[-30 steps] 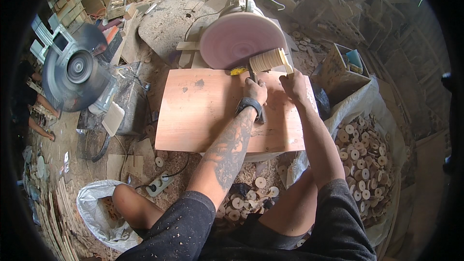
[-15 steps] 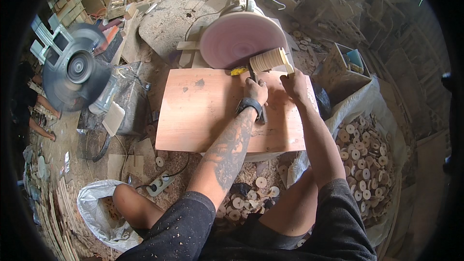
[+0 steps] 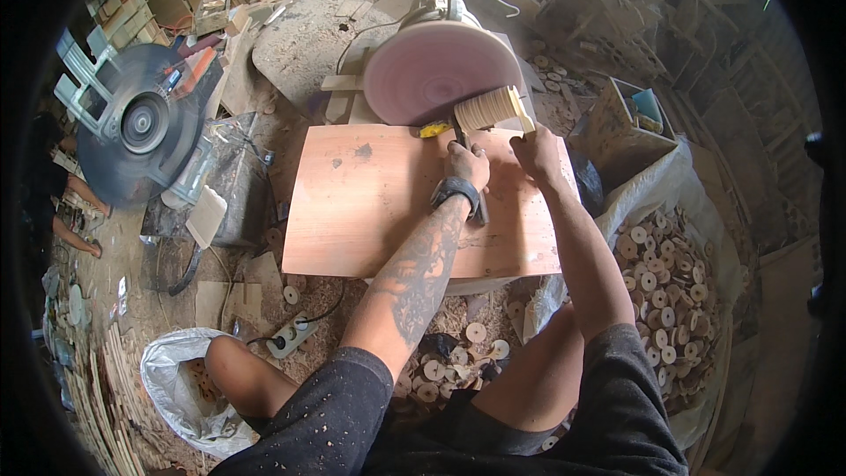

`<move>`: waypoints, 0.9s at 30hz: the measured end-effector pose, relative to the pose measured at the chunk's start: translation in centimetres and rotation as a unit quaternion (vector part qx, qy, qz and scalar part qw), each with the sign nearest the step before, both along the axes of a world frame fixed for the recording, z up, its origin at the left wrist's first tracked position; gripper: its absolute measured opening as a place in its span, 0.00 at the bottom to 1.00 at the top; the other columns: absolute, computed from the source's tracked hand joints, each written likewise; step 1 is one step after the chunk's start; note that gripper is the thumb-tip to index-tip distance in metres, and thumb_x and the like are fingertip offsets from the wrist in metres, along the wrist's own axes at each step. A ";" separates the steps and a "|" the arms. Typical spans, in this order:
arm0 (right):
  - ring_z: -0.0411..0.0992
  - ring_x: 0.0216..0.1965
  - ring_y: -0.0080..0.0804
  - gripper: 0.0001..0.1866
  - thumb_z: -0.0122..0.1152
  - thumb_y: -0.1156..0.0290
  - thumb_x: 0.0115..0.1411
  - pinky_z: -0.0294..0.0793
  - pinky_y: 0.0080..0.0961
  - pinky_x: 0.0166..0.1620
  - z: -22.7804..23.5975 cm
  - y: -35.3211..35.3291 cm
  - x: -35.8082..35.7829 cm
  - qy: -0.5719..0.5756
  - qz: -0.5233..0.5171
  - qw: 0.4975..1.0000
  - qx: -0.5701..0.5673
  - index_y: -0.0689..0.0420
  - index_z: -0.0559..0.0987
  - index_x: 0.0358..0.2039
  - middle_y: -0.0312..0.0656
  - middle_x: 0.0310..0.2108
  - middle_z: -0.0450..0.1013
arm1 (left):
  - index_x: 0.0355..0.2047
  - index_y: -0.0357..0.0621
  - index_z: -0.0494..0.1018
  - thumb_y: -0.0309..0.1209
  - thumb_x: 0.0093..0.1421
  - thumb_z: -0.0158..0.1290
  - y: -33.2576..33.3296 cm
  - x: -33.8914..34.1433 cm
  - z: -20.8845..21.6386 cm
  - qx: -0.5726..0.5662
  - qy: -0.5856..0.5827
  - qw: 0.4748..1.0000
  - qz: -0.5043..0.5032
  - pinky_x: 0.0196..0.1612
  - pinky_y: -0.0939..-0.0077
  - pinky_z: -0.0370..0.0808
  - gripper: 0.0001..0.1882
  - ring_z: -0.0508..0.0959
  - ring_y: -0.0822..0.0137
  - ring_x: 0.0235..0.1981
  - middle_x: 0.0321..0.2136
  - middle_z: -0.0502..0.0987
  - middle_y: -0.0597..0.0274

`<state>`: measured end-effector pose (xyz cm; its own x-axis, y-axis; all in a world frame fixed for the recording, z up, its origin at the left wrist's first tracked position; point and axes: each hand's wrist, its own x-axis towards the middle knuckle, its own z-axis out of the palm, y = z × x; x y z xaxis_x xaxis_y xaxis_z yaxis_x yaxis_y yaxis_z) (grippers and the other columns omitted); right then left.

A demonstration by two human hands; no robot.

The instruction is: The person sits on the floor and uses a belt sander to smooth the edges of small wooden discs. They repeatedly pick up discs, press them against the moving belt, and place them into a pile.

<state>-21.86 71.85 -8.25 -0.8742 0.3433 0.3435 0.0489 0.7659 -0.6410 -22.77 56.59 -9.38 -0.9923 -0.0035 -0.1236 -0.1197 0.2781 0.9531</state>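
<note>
A stack of round wooden discs point(image 3: 487, 108) lies sideways against the lower face of a large reddish sanding disc point(image 3: 441, 66). At the stack's right end, my right hand point(image 3: 537, 155) is closed around a pale wooden stick or handle. My left hand point(image 3: 467, 166) grips a dark flat bar point(image 3: 462, 134) whose upper end touches the stack's left side; its lower end sticks out below the wrist. A small yellow piece point(image 3: 434, 130) is beside the bar at the board's far edge. Both hands are over a wide wooden board point(image 3: 370, 211) in front of the sanding disc.
At left stands a machine with a large dark wheel point(image 3: 141, 123), blurred at its rim. Sacks hold wooden discs at right point(image 3: 665, 300) and offcuts at lower left point(image 3: 189, 388). A power strip point(image 3: 293, 337) lies on the sawdust-covered floor. Another person's legs point(image 3: 77, 216) show at far left.
My hands, the bar and the stack stay in almost the same place against the sanding disc. The dark wheel at left looks different in its blur.
</note>
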 end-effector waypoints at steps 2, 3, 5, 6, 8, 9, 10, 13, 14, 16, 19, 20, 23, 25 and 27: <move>0.75 0.24 0.46 0.13 0.59 0.68 0.49 0.72 0.40 0.30 0.0 0.1 0.0 -0.006 0.004 1.000 0.005 0.66 0.76 0.29 0.55 0.20 0.74 | 0.43 0.29 0.60 0.38 0.63 0.47 0.1 -0.1 -0.2 -0.002 0.001 1.000 0.000 0.16 0.66 0.79 0.20 0.80 0.51 0.18 0.33 0.77 0.40; 0.75 0.24 0.47 0.12 0.59 0.69 0.48 0.72 0.40 0.30 0.0 0.2 0.0 -0.019 0.003 1.000 0.001 0.66 0.76 0.30 0.55 0.20 0.74 | 0.43 0.29 0.60 0.38 0.63 0.47 0.1 -0.2 -0.3 0.003 -0.005 1.000 -0.004 0.16 0.66 0.79 0.20 0.80 0.51 0.18 0.32 0.77 0.40; 0.75 0.24 0.48 0.12 0.58 0.69 0.48 0.72 0.41 0.31 0.0 0.2 0.1 -0.023 0.002 1.000 0.001 0.65 0.76 0.29 0.55 0.21 0.74 | 0.43 0.30 0.60 0.37 0.63 0.47 0.2 -0.3 -0.4 0.013 -0.019 1.000 -0.005 0.16 0.66 0.79 0.20 0.80 0.52 0.18 0.32 0.77 0.40; 0.75 0.24 0.48 0.12 0.58 0.69 0.48 0.72 0.41 0.31 0.1 0.3 0.2 -0.011 0.003 1.000 0.006 0.65 0.76 0.29 0.55 0.21 0.74 | 0.43 0.30 0.60 0.37 0.63 0.47 0.3 -0.2 -0.5 0.020 -0.025 0.999 -0.002 0.16 0.66 0.79 0.20 0.80 0.52 0.17 0.31 0.77 0.40; 0.75 0.25 0.50 0.12 0.57 0.69 0.48 0.72 0.42 0.32 0.2 0.2 0.2 -0.003 0.004 1.000 0.011 0.65 0.76 0.29 0.56 0.21 0.75 | 0.43 0.30 0.60 0.37 0.63 0.47 0.4 -0.3 -0.4 0.021 -0.024 0.999 0.001 0.15 0.66 0.79 0.19 0.80 0.52 0.17 0.30 0.77 0.41; 0.75 0.25 0.51 0.12 0.57 0.69 0.48 0.72 0.43 0.32 0.3 0.2 0.2 -0.008 0.003 1.000 0.012 0.65 0.77 0.30 0.56 0.22 0.75 | 0.43 0.30 0.60 0.37 0.63 0.47 0.4 -0.2 -0.4 0.016 -0.019 1.000 0.002 0.15 0.66 0.78 0.19 0.79 0.52 0.16 0.29 0.77 0.41; 0.75 0.26 0.51 0.12 0.57 0.69 0.48 0.72 0.43 0.32 0.4 0.2 0.2 -0.013 0.002 1.000 0.014 0.65 0.77 0.30 0.56 0.22 0.75 | 0.43 0.30 0.60 0.37 0.63 0.47 0.4 -0.2 -0.3 0.012 -0.014 1.000 0.002 0.14 0.67 0.78 0.19 0.79 0.52 0.16 0.28 0.77 0.41; 0.75 0.27 0.53 0.13 0.57 0.68 0.48 0.72 0.44 0.33 0.7 0.0 0.1 -0.013 -0.009 1.000 -0.002 0.64 0.77 0.31 0.57 0.23 0.75 | 0.42 0.30 0.60 0.36 0.62 0.48 0.2 0.0 0.0 0.012 -0.016 1.000 0.002 0.13 0.67 0.77 0.19 0.79 0.53 0.14 0.27 0.77 0.42; 0.75 0.27 0.53 0.13 0.57 0.68 0.48 0.72 0.44 0.34 0.8 0.0 0.0 -0.016 -0.011 1.000 0.001 0.64 0.77 0.32 0.57 0.23 0.75 | 0.42 0.30 0.61 0.36 0.62 0.48 0.1 0.0 0.0 0.009 -0.017 1.000 -0.001 0.12 0.67 0.77 0.19 0.79 0.53 0.14 0.27 0.77 0.42; 0.76 0.28 0.54 0.14 0.58 0.68 0.48 0.72 0.45 0.35 1.0 0.0 0.0 -0.011 -0.011 1.000 -0.006 0.63 0.78 0.33 0.58 0.24 0.75 | 0.42 0.29 0.61 0.35 0.62 0.48 0.1 0.0 0.2 0.006 -0.018 1.000 -0.008 0.12 0.67 0.77 0.18 0.79 0.53 0.14 0.28 0.77 0.41; 0.76 0.29 0.54 0.14 0.58 0.68 0.48 0.72 0.45 0.36 1.1 0.1 0.1 -0.013 -0.012 1.000 0.007 0.63 0.78 0.33 0.58 0.24 0.75 | 0.41 0.28 0.61 0.36 0.62 0.48 0.2 0.0 0.1 0.013 -0.021 1.000 -0.005 0.12 0.67 0.77 0.19 0.79 0.53 0.14 0.27 0.77 0.41; 0.76 0.30 0.55 0.14 0.58 0.68 0.48 0.72 0.45 0.36 1.1 0.2 0.1 -0.010 -0.010 1.000 0.010 0.63 0.78 0.33 0.58 0.25 0.75 | 0.41 0.28 0.61 0.36 0.62 0.48 0.2 0.0 0.1 0.013 -0.017 1.000 -0.003 0.12 0.67 0.77 0.19 0.79 0.53 0.14 0.27 0.77 0.41; 0.76 0.30 0.55 0.13 0.57 0.69 0.49 0.73 0.45 0.36 1.2 0.2 0.3 -0.001 0.000 1.000 0.008 0.64 0.78 0.33 0.58 0.24 0.75 | 0.40 0.27 0.61 0.36 0.62 0.47 0.4 -0.1 0.0 0.013 -0.009 1.000 -0.001 0.12 0.68 0.77 0.19 0.79 0.53 0.14 0.27 0.77 0.41; 0.76 0.29 0.55 0.12 0.57 0.71 0.49 0.73 0.44 0.35 1.2 0.3 0.3 0.008 0.010 1.000 0.003 0.66 0.77 0.31 0.58 0.24 0.75 | 0.40 0.27 0.61 0.36 0.62 0.47 0.3 -0.1 0.0 0.011 -0.011 1.000 -0.008 0.12 0.68 0.77 0.19 0.79 0.53 0.14 0.27 0.77 0.41; 0.76 0.30 0.54 0.12 0.57 0.71 0.49 0.73 0.44 0.35 1.1 0.3 0.2 0.004 -0.002 1.000 0.003 0.66 0.77 0.31 0.58 0.24 0.75 | 0.40 0.27 0.61 0.36 0.62 0.47 0.2 -0.2 0.1 0.004 -0.018 1.000 -0.017 0.12 0.68 0.77 0.19 0.79 0.53 0.14 0.28 0.77 0.41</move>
<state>-21.69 72.15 -7.12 -0.8699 0.3445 0.3530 0.0467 0.7700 -0.6364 -22.92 56.79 -9.29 -0.9868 0.0305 -0.1593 -0.1449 0.2749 0.9505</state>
